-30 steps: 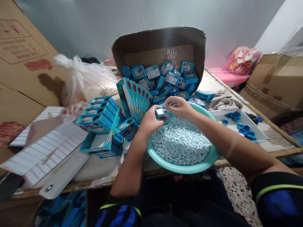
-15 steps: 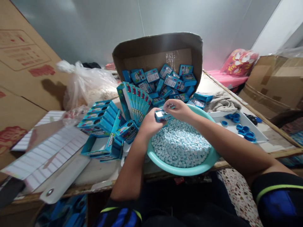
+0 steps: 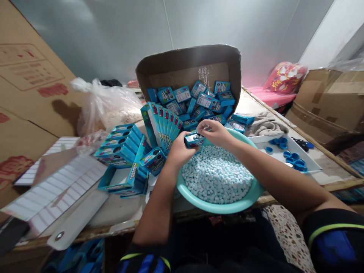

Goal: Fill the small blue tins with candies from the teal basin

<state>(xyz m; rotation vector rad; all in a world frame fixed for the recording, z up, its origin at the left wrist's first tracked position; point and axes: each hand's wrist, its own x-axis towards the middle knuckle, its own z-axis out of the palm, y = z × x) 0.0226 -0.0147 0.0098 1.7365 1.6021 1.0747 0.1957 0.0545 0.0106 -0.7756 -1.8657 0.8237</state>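
Your small box (image 3: 194, 141) is above the far left part of the bowl (image 3: 220, 208), with pale pieces showing at its top. Your left hand (image 3: 179, 151) has its fingers wrapped around it. Your right hand (image 3: 214, 133) is just right of it, fingers curled in toward the opening; whether they pinch anything, I cannot tell. Below your hands, pale blue and white pellets (image 3: 217, 176) fill much of the bowl. Left of it you have blue display boxes (image 3: 115, 146); on the far side, an open carton (image 3: 184, 72) of blue packets (image 3: 207, 101). To the right, a white tray (image 3: 309, 163) holds blue caps (image 3: 300, 164), with a grey cloth (image 3: 267, 124) beyond.
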